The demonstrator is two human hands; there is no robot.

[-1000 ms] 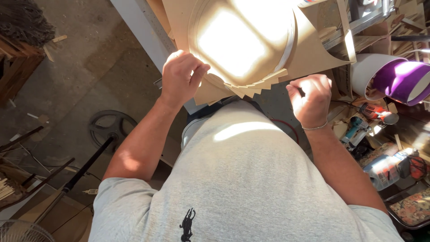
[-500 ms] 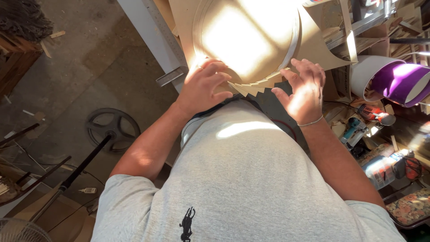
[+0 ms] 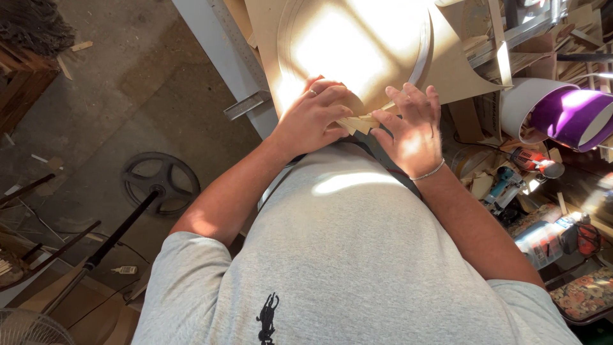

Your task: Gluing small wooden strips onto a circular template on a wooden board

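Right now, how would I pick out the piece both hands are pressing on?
Start at the sunlit tan board on the workbench. At its near edge, the left hand and right hand press a row of pointed tabs, the only saw-toothed edge there.

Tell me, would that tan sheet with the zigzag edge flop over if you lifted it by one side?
Probably it would sag. The tan sheet looks thin, and its notched tabs bend under the left hand and right hand. It seems light for its size. Those narrow tabs look apt to crease or tear.
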